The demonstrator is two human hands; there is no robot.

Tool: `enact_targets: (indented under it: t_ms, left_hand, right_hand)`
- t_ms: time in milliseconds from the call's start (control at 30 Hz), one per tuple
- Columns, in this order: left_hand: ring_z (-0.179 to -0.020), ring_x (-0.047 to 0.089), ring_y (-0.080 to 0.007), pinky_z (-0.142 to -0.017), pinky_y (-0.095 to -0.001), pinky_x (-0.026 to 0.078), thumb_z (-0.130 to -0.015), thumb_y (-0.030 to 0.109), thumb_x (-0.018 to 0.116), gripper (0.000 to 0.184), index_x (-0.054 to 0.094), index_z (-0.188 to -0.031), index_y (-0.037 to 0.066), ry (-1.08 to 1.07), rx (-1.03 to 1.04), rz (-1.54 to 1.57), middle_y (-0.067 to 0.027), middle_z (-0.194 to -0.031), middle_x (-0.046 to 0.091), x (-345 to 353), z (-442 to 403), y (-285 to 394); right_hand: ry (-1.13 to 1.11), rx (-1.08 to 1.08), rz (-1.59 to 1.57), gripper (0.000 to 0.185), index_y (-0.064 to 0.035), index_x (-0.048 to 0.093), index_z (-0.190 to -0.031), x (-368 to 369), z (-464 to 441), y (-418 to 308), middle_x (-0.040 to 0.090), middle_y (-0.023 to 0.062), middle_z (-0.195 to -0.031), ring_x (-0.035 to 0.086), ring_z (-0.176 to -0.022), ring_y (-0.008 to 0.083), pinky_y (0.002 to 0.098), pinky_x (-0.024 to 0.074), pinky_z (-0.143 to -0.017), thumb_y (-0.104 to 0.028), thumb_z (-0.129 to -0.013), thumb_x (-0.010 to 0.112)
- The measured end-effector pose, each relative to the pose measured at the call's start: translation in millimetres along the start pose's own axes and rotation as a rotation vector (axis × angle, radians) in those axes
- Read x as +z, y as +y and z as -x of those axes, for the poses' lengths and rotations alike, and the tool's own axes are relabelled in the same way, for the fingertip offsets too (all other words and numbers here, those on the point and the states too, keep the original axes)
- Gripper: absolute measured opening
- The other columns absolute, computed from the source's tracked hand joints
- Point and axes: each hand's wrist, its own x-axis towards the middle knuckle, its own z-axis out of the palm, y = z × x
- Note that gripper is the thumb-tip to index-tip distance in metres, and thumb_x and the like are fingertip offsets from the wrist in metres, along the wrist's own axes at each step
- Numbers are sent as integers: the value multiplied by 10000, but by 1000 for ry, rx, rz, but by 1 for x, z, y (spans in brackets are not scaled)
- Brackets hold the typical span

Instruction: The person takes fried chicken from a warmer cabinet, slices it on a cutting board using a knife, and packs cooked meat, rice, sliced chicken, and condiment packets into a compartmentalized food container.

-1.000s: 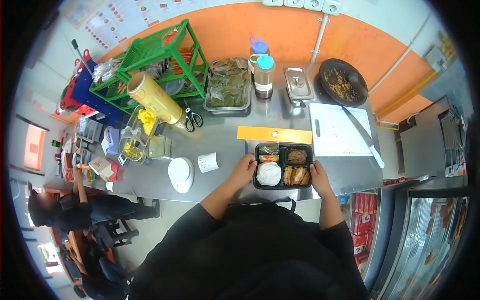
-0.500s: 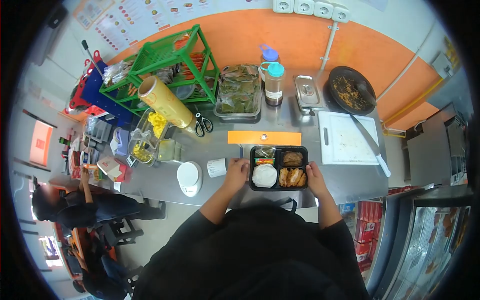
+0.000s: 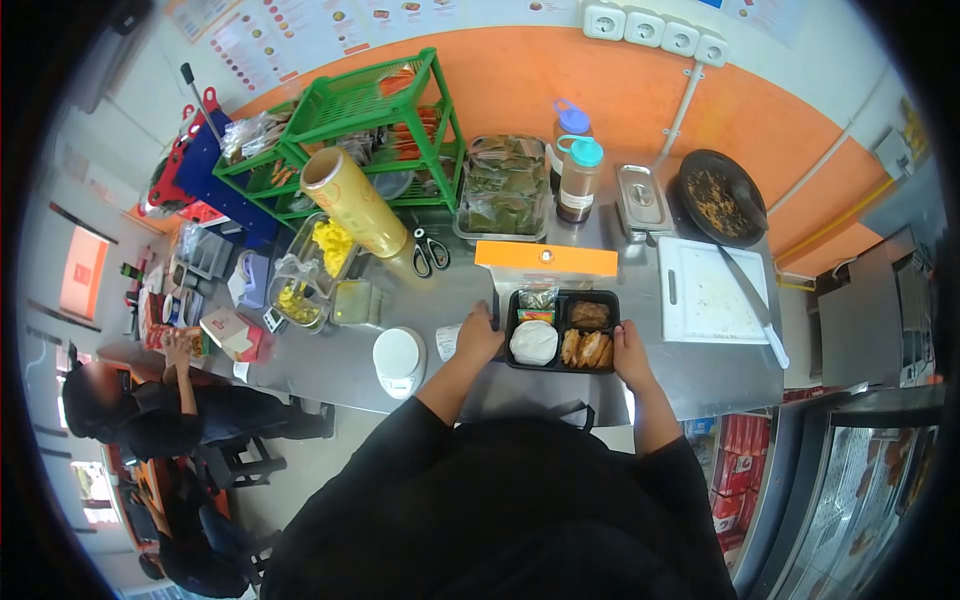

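A black compartment meal tray [image 3: 563, 367] lies in front of me. It holds a white wrapped round portion [image 3: 534, 342], golden fried pieces [image 3: 587, 350], a brown piece of food [image 3: 590, 316] and small packets [image 3: 537, 306]. My right hand [image 3: 630, 355] grips the tray's right edge, thumb on top. Just left of the tray, my left hand [image 3: 479, 338] has its fingers closed at the side edge of a cardboard box; its fingertips are partly hidden. The box's orange-edged flap [image 3: 546, 258] stands up behind the tray.
A white kitchen scale [image 3: 399, 362] and a label roll [image 3: 447, 341] sit to the left. Scissors [image 3: 430, 252], a film roll [image 3: 352, 203] and a leaf-filled container [image 3: 503, 190] are behind. A knife [image 3: 752, 297] lies on the cutting board [image 3: 700, 300]. Another person [image 3: 170, 410] works at far left.
The tray has moved back toward the orange-edged flap, which has tilted up to show its white side. My left hand has shifted from the tray's edge to the box side.
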Motion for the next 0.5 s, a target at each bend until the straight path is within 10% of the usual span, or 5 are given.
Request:
enact_targets:
  t_ms: [200,500]
  left_hand:
    - [-1000,606,-403,-857,-435,500,-710,89,611,454,618,-1160,25,-265,-4,18,-249,-1040,637,-16,-11,-10]
    - [-812,611,-391,-743,-436,482,-710,73,592,435,608,-1145,52,-443,47,206,-224,-867,617,-25,-3,-18]
  right_hand:
    - [20,48,32,244,-2,486,-1048,11,-10,-8,576,229,-915,571,-876,383,421,444,-795,-217,-1029,373]
    - [89,79,70,202,11,477,-1022,35,-16,-30,570,302,-954,552,-932,479,497,431,-798,-166,-1002,382]
